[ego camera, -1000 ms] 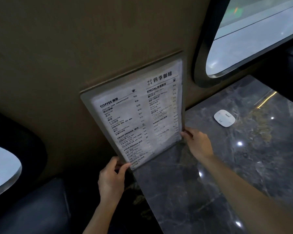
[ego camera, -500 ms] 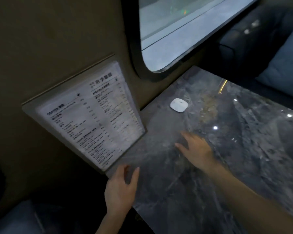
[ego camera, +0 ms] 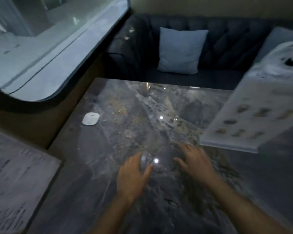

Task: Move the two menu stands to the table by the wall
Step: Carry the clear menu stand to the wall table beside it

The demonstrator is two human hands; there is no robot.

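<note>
Fingers of both hands are spread loosely and hold nothing: the left hand (ego camera: 134, 174) and the right hand (ego camera: 196, 161) hang side by side, palms down, over the near middle of the dark grey marble-patterned tabletop (ego camera: 108, 191); whether they touch the stone is unclear.

One flat grey menu stand with dark printed lines (ego camera: 15, 188) leans at the table's left edge by the tan wall (ego camera: 41, 130), its lower corner meeting the tabletop. A second menu stand, a pale sheet printed with rows of small brownish pictures (ego camera: 243, 115), stands tilted on the right side of the table, its bottom edge just beyond the right hand's fingertips.

Between the two stands the stone lies open, broken only by a small white rounded-square puck (ego camera: 90, 118) near the wall edge. The far table edge runs along a dark navy tufted sofa (ego camera: 227, 41) carrying a pale blue square cushion (ego camera: 181, 49). A large window with a rounded dark frame (ego camera: 46, 44) fills the upper left. Bright spots of ceiling light glint on the polished surface. Motion blur smears the print on both stands, so no writing can be read.
</note>
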